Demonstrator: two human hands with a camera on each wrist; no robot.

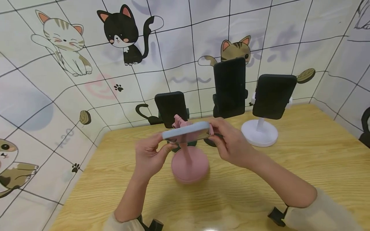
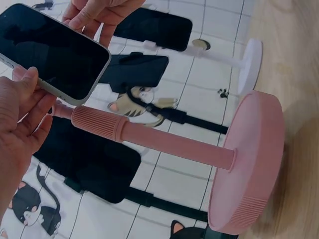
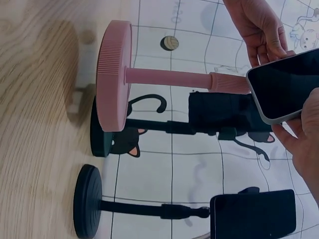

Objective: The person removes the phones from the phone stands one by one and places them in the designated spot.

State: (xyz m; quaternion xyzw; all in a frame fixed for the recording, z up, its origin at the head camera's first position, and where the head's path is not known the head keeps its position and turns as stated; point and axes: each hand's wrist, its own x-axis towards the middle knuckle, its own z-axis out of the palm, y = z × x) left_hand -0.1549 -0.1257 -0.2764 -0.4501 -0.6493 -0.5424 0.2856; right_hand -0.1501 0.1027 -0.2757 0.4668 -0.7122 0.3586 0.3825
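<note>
A smartphone with a pale blue edge and a dark screen is held by both hands at the top of a pink phone stand. My left hand pinches its left end between thumb and fingers. At the other end my right hand pinches it, close to a pink clamp piece. In the left wrist view the phone hides most of the stand's holder. The stand's ribbed collar and post show below it, upright on a round base.
Behind stand more holders with dark phones: a green one with a phone at left, a black one with a tall phone, and a white stand with a phone at right. A cat-patterned cloth backs the wooden table.
</note>
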